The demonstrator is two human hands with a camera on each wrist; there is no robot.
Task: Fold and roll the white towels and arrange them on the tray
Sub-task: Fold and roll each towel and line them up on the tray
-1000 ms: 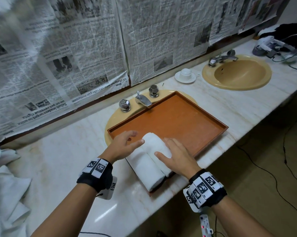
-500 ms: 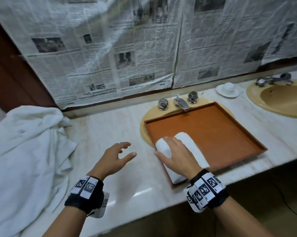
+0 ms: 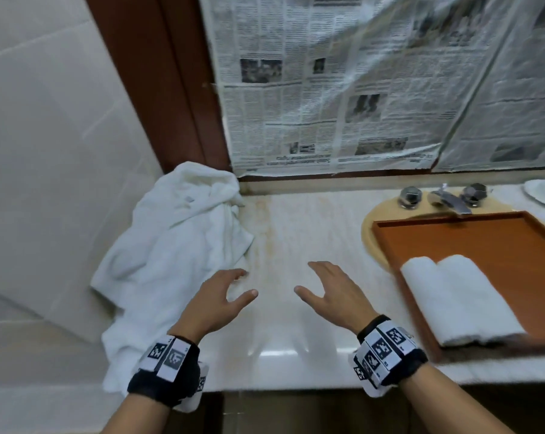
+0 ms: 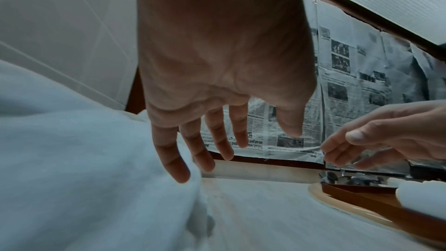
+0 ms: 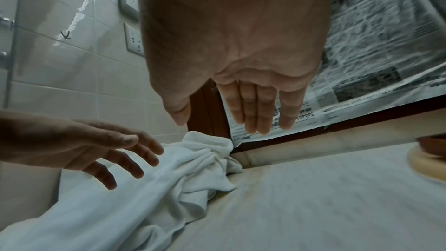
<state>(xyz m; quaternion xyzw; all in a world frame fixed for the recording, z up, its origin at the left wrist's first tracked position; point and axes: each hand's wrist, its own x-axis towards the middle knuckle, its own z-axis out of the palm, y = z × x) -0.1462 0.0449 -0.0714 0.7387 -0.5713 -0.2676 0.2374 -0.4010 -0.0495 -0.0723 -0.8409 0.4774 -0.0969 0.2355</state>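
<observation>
From the head view, two rolled white towels (image 3: 462,303) lie side by side, touching, at the near left corner of a brown wooden tray (image 3: 471,233). They are tight, even cylinders of soft terry cloth, with their ends pointing toward the front edge of the counter (image 3: 296,233). The tray sits over a cream sink (image 3: 369,227) with a chrome tap (image 3: 449,200) at the back edge. A heap of loose white towels (image 3: 177,245) is crumpled at the left end of the counter, against the tiled wall, and partly hangs over the front edge. The left hand (image 3: 216,300) and right hand (image 3: 330,292) hover above the bare marble between heap and tray, fingers spread and relaxed, holding nothing. Each wrist carries a black band with square black-and-white markers. Newspaper sheets (image 3: 327,89) cover the wall behind; their print is too small to read.

The left wrist view shows the left hand (image 4: 217,75) slack-fingered just above the heap (image 4: 84,178), with the right hand (image 4: 386,136) to its side and the tray (image 4: 386,203) beyond.

The right wrist view shows the right hand (image 5: 236,60) with straight fingers held together, the left hand (image 5: 79,146) over the creased heap (image 5: 169,178).
</observation>
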